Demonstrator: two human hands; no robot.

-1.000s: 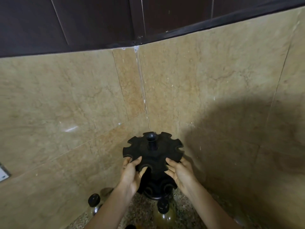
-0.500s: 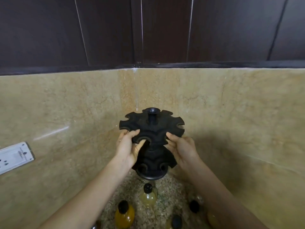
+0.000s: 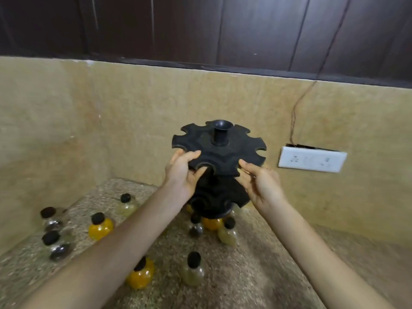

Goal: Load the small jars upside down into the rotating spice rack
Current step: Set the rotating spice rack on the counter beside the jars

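Note:
A black two-tier spice rack (image 3: 219, 152) with notched discs and a centre post is held up above the speckled counter (image 3: 256, 264). My left hand (image 3: 182, 175) grips the top disc's near-left edge, thumb on top. My right hand (image 3: 258, 181) touches the near-right edge, fingers under the disc. Several small round jars with black caps stand upright on the counter: orange ones (image 3: 100, 226) (image 3: 140, 275), pale yellow ones (image 3: 192, 270) (image 3: 227, 234), dark-filled ones (image 3: 59, 250). All the rack's notches that show are empty.
Beige marble walls meet in a corner at the left. A white socket plate (image 3: 312, 160) with a thin wire running up sits on the wall to the right. Dark wood cabinets (image 3: 223, 30) hang overhead.
The rack has been lifted off the counter and swung rightwards, away from the wall corner, still in both hands. More jars and the right-hand socket have come into view.

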